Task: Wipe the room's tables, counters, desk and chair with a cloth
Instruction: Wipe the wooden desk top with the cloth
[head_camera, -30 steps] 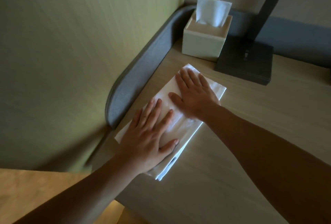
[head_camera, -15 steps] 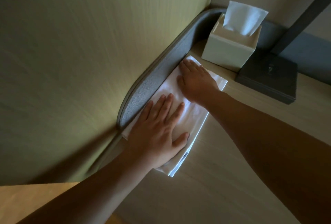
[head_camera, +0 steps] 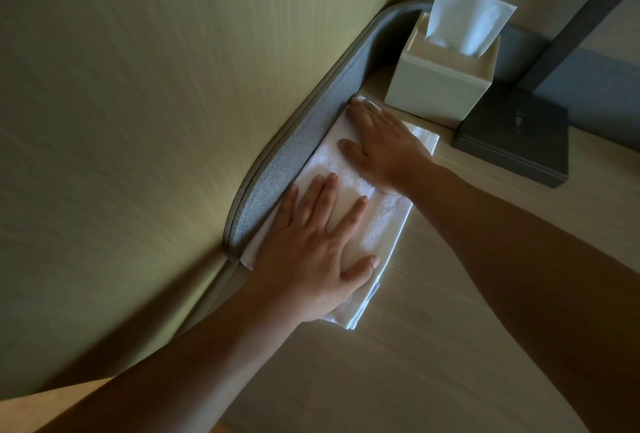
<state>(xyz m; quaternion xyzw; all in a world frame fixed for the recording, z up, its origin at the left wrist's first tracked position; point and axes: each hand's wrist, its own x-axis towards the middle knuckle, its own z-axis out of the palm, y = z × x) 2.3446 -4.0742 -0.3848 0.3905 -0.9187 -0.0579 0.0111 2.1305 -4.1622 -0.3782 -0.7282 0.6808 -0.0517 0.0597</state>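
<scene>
A folded white cloth (head_camera: 377, 221) lies flat on the pale wooden desk (head_camera: 450, 328), its long left edge against the grey padded side rail (head_camera: 294, 159). My left hand (head_camera: 311, 252) presses on the near half of the cloth with straight, spread fingers. My right hand (head_camera: 384, 142) presses flat on the far half, its fingertips near the rail and close to the tissue box. Both palms hide much of the cloth.
A cream tissue box (head_camera: 440, 79) with a tissue sticking up stands in the desk's far left corner. Beside it sits a dark square lamp base (head_camera: 516, 142) with a slanted stem (head_camera: 585, 17). A yellowish wall panel (head_camera: 156, 103) rises at left.
Both hands have slid the cloth to the left across the desk until it meets the grey rail. The right hand now lies nearer the tissue box.
</scene>
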